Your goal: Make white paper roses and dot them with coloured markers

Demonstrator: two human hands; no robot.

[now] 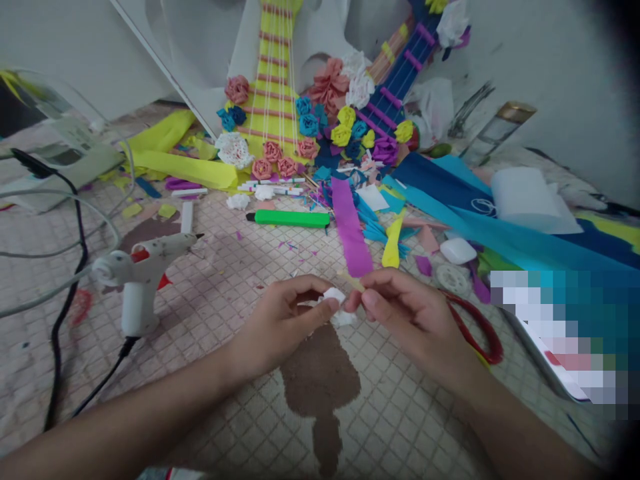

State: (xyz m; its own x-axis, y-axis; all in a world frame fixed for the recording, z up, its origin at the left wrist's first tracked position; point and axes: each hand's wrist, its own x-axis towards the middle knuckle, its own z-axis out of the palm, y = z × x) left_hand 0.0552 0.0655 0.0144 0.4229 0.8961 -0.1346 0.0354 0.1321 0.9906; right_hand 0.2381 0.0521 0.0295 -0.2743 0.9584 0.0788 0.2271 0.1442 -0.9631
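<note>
The left hand's fingers [300, 310] pinch crumpled white paper [341, 308], likely light, crushable, best held by its folds; the right hand's [400, 310] press together beside it.

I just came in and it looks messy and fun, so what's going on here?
A person is working with small paper pieces. The left hand holds crumpled white paper, and the right hand is close beside it. A glue gun lies to the left, and a yellow paper guitar shape with paper flowers stands behind.
</note>
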